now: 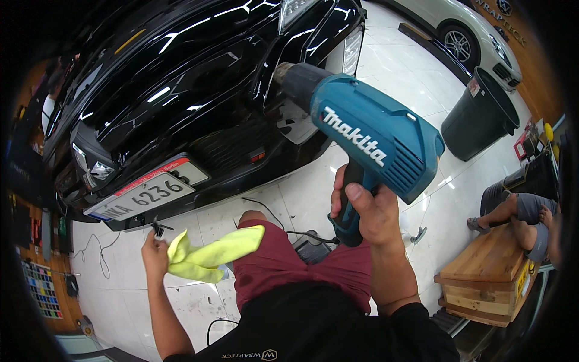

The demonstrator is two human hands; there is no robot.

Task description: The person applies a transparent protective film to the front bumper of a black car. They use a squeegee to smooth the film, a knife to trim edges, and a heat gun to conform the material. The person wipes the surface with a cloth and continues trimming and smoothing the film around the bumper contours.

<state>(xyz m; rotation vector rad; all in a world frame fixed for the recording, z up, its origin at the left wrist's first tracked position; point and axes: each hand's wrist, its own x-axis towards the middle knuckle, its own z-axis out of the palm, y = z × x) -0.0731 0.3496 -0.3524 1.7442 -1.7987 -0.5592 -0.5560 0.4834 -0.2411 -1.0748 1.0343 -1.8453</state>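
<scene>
As my right fingers [360,200] clamp the heat gun [380,136] by its handle, its nozzle [295,81] points at the black car [199,117]; can't tell if they touch. Heat gun held up off the floor [117,295], ahead of me. Left fingers [150,243] together on the yellow cloth [208,254], small dark thing [161,229] at their tips, near the number plate [151,192]. Dark bin [476,123] stands right, beyond the heat gun.
</scene>
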